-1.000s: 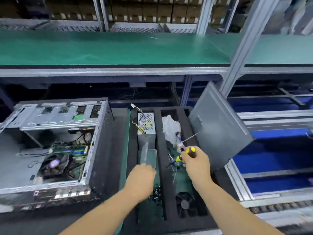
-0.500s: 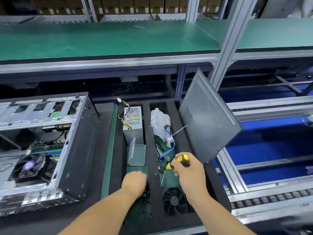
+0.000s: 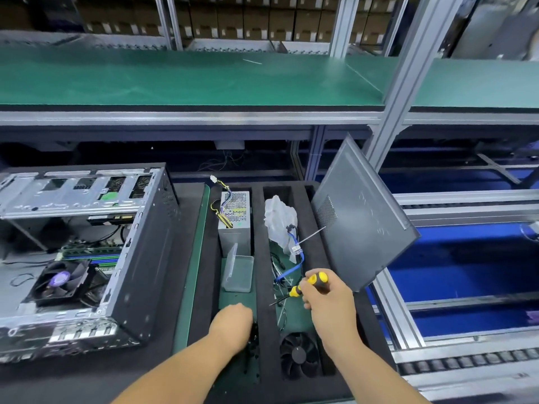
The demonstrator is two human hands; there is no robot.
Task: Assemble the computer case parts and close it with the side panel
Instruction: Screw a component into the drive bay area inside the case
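The computer case (image 3: 87,249) at nine o'clock is bare, dull metal with matt black sides. The side panel (image 3: 364,217) at two o'clock is matt grey metal. The tray (image 3: 262,258) is black foam. The small box (image 3: 237,272) is clear plastic.

Single head-mounted wide-angle view, looking forward and down from close above the desk (image 3: 87,383); both forearms enter from the bottom edge, shelf (image 3: 175,80) behind.

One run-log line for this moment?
right hand: holds screwdriver | left hand: in tray | case: open
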